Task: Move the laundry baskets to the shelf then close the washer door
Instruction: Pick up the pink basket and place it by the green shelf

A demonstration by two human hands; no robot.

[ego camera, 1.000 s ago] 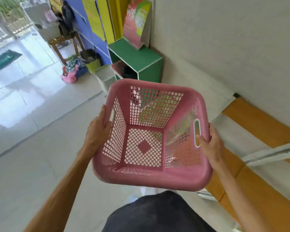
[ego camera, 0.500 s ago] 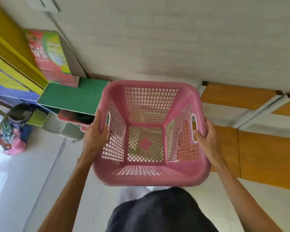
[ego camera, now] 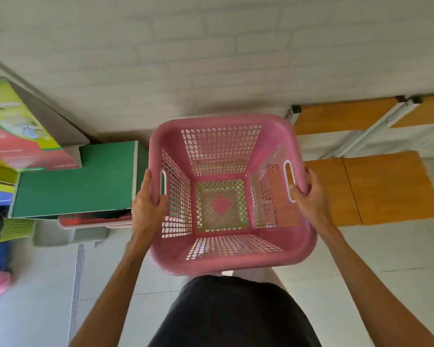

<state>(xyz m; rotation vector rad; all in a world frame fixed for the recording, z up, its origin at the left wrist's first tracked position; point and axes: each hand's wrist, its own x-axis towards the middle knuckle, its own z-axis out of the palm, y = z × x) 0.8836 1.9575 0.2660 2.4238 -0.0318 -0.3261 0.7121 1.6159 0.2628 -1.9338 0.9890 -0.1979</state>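
Currently, progress: we judge the first step under way; one basket in the air, not yet shelved.
Pink basket (ego camera: 232, 194): empty, held level in front of us, near the white wall, just right of the green shelf (ego camera: 73, 186).
Left hand (ego camera: 145, 209): clenched round the left rim by its handle slot.
Right hand (ego camera: 308, 199): clenched round the right rim.
Green under the mesh floor: perhaps another basket; we cannot tell.
Washer door: not in view; we take it as left to do.
Count: pink baskets in hand, one; hands, two; green shelves, one.

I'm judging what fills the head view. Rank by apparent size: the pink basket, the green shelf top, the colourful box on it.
1. pink basket, though it's closest to the camera, which inflates it.
2. green shelf top.
3. colourful box, cut off by the frame edge, so its rank is unsure.
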